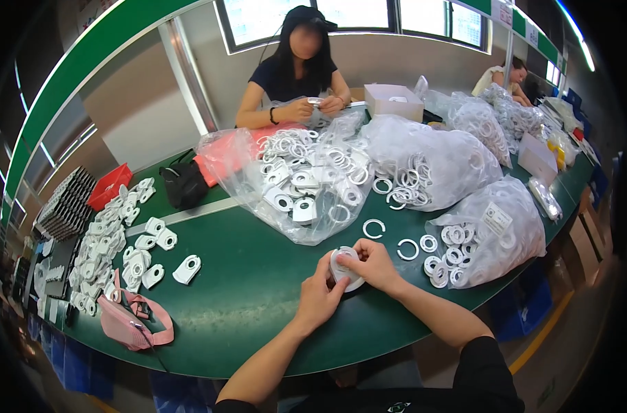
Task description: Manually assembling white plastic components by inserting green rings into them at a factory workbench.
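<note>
Near the front of the green table, my left hand [320,292] and my right hand [374,267] are both closed on one white plastic part [346,275] with a rounded end. My thumbs press on its upper face, and the fingers hide much of its outline. Just beyond my hands lie a loose white split ring [374,228] and another open ring [408,249]. To the right, several white rings [453,256] spill from the mouth of a clear plastic bag [513,237]. Left of my hands, a single flat white part with a round hole [187,270] lies by itself.
A heap of white parts [100,255] covers the left side, by a pink bag [131,323], a red bin [110,186] and stacked dark trays [66,203]. Open plastic bags of parts [293,206] fill the middle. Across the table a co-worker [293,82] handles a white part.
</note>
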Demonstrator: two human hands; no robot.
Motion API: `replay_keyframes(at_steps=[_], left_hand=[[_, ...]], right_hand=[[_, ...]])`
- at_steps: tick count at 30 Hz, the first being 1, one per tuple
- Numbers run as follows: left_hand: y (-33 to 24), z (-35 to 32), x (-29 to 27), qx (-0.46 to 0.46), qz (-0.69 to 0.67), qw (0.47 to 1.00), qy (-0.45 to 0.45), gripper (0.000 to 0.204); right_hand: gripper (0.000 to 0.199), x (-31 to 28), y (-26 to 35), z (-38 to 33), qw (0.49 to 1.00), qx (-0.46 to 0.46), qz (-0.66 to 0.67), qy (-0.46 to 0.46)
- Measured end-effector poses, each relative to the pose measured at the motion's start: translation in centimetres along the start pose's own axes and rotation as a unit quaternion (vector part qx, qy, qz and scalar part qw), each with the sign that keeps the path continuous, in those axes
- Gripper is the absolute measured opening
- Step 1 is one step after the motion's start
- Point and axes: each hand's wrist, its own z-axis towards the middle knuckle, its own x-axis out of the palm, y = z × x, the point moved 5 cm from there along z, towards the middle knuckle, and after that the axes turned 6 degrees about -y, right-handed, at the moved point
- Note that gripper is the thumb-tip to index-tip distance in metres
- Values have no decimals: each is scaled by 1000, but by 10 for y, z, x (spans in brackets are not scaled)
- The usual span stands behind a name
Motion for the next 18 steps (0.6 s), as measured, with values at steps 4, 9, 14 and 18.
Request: replay_keyframes(at_steps=[4,9,14,18], left_hand=[[6,3,-3,43,-8,999,-27,55],[18,9,-2,30,-93,995,2,60],[5,3,-8,-4,-43,999,12,61],[7,-1,-1,40,-36,998,-13,62]], right_hand=[[33,-2,17,-4,995,-52,-77,37],[28,-9,25,-2,995,-32,-17,93],[18,-5,13,0,996,-12,25,89],[12,-6,-2,2,998,17,43,39]])
